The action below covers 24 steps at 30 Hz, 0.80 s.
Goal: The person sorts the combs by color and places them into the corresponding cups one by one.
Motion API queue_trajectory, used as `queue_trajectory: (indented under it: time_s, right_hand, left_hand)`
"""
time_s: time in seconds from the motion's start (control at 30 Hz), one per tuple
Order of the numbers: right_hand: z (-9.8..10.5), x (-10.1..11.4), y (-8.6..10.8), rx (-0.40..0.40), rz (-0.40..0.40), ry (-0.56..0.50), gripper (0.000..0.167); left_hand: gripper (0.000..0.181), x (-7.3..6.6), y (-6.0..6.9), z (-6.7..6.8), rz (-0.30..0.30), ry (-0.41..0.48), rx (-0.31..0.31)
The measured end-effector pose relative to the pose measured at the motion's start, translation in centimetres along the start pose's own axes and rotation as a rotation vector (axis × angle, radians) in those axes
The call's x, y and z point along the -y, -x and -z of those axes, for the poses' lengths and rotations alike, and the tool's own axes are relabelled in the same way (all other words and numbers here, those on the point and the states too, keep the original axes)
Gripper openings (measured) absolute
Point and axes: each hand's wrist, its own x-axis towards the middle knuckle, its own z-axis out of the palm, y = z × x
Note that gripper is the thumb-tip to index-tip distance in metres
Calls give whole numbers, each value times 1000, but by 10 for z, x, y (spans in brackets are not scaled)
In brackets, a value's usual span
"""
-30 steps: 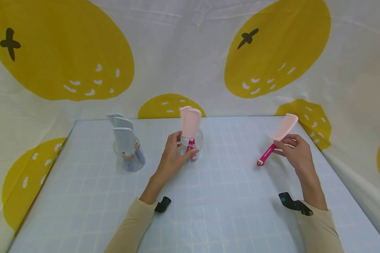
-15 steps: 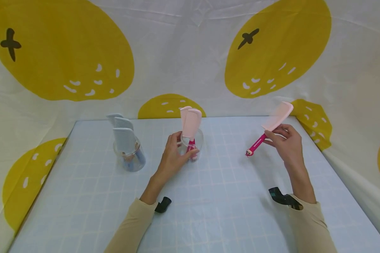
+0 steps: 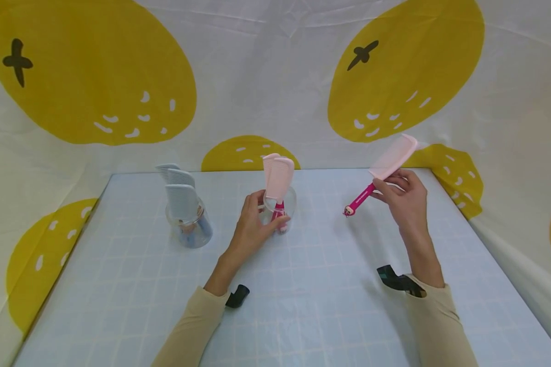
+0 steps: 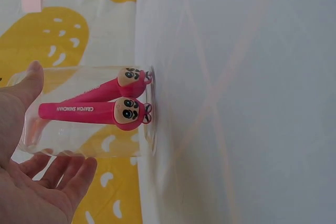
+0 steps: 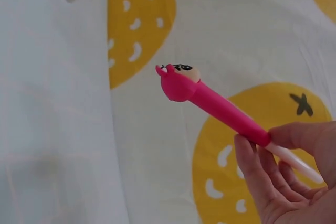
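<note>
My left hand (image 3: 250, 229) curls round a clear glass jar (image 4: 100, 145) that stands on the table. Inside it lean two pink combs (image 3: 280, 176); their dark pink handles (image 4: 84, 113) end in cartoon heads near the jar's bottom. Off to the right, my right hand (image 3: 404, 201) pinches another pink comb (image 3: 393, 157) between thumb and fingers, where the handle meets the toothed part. That comb is tilted in the air, its cartoon-head end (image 5: 178, 83) pointing down and to the left, apart from the jar.
On the left of the table (image 3: 119, 285) stands a second glass jar (image 3: 195, 234) holding several light blue combs (image 3: 181, 199). A white cloth (image 3: 261, 76) with yellow fruit prints hangs behind the table and along both sides.
My right hand has carried its pink comb leftward and away from me, nearer the middle jar. The left hand and both jars have stayed in place.
</note>
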Motion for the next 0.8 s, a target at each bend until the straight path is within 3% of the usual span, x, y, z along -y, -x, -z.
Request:
queue_trajectory:
  time_s: [0.5,0.8]
  right_hand:
    - [-33,18,3,18,150,-242,45]
    - [-55,28,6,35,259,-279,46]
  left_hand:
    - [81,0,1,0,6,-2,-4]
    - [82,1,-1,-1,10,-14,-5]
